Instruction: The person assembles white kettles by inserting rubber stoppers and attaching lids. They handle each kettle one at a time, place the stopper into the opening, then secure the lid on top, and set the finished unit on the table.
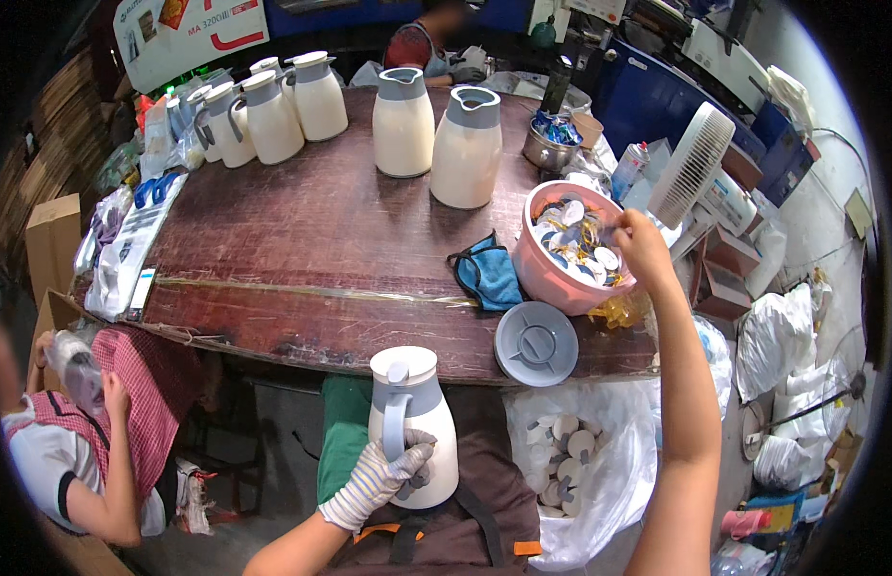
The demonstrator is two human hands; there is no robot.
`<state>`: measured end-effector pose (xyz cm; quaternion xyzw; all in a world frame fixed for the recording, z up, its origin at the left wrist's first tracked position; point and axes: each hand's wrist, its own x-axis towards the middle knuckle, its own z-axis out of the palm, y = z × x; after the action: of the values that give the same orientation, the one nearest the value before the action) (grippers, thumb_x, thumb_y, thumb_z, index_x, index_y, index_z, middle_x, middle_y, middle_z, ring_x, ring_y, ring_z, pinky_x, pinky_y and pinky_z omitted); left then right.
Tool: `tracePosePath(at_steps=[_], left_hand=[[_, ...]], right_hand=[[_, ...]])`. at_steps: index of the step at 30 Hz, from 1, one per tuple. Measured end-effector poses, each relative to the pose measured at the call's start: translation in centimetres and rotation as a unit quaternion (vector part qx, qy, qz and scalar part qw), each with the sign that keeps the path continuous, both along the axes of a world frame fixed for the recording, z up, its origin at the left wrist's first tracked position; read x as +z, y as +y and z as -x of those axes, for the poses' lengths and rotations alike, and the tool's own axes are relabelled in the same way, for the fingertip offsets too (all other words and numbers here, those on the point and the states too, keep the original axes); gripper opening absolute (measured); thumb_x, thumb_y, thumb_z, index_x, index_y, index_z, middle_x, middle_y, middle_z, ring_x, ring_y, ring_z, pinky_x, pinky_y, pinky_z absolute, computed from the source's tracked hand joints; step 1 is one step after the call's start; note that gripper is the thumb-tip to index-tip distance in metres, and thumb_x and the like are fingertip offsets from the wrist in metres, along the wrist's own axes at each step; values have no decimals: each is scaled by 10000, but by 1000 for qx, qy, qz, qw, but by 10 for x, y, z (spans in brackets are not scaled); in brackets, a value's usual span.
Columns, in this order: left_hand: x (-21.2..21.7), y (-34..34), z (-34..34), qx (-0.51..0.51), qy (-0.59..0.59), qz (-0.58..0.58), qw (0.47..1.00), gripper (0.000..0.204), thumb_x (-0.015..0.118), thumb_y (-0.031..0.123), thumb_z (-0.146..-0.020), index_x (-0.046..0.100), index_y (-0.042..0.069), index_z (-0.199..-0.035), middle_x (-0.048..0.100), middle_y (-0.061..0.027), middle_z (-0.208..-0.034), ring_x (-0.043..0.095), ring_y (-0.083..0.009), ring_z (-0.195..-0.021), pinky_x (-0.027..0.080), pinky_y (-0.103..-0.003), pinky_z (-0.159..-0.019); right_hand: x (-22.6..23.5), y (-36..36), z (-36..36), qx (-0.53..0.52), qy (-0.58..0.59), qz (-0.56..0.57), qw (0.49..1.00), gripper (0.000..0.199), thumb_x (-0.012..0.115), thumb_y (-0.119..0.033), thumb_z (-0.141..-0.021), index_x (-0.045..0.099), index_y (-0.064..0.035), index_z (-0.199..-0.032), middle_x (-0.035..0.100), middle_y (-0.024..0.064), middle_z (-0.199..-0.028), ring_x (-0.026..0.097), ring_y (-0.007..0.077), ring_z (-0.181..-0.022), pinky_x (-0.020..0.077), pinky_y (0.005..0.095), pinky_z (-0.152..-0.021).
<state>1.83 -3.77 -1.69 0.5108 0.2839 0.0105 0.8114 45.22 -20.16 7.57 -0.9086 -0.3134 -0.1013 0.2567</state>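
Note:
My left hand (374, 485), in a striped knit glove, is closed round the grey handle of a cream vacuum jug (436, 422). The jug stands upright on my lap with its white lid on. My bare right hand (642, 245) is at the right rim of a pink bucket (537, 269), fingers curled together. A small blurred bit shows at the fingertips; I cannot make out what it is. Inside the bucket lies a heap of round white hang tags (570, 213) with gold cords. A round grey lid (536, 344) rests at the table edge below the bucket.
Two lidless jugs (465, 144) stand mid-table; several lidded jugs (273, 120) are at far left. A blue cloth pouch (486, 272) touches the bucket. A plastic bag of round lids (566, 461) is beside my lap. A white fan (693, 163) stands right. Co-workers sit left and across.

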Motion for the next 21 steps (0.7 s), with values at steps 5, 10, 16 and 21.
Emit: tracePosePath(at_steps=[5, 10, 16, 21], left_hand=[[7, -3, -3, 5, 4, 5, 1000, 236, 686, 215, -894, 628, 38, -1038, 616, -53, -675, 570, -118, -551, 431, -255, -462], [22, -1, -2, -3, 21, 11, 1000, 260, 695, 249, -886, 628, 49, -1038, 606, -51, -654, 547, -115, -513, 399, -243, -422], [21, -1, -2, -8, 25, 4, 1000, 271, 697, 264, -884, 624, 48, -1030, 598, -51, -642, 531, -111, -492, 373, -239, -394], [23, -4, -1, 4, 15, 9, 1000, 259, 703, 244, -881, 630, 40, -1023, 606, -45, -651, 551, -109, -519, 402, -245, -428]], right_hand=[[14, -11, 18, 27, -11, -115, 993, 167, 599, -145, -863, 647, -39, -983, 678, 170, -881, 663, 308, -880, 510, 364, -779], [43, 2, 41, -23, 112, -33, 993, 235, 575, -161, -912, 620, -54, -1116, 694, 147, -830, 671, 190, -534, 504, 330, -561], [24, -11, 30, -11, 142, -94, 985, 250, 615, -185, -900, 598, 7, -1058, 690, 166, -913, 686, 209, -702, 511, 309, -598], [14, -17, 4, 62, -21, -59, 996, 235, 634, -212, -883, 610, -8, -998, 646, 157, -1096, 632, 282, -978, 472, 349, -826]])
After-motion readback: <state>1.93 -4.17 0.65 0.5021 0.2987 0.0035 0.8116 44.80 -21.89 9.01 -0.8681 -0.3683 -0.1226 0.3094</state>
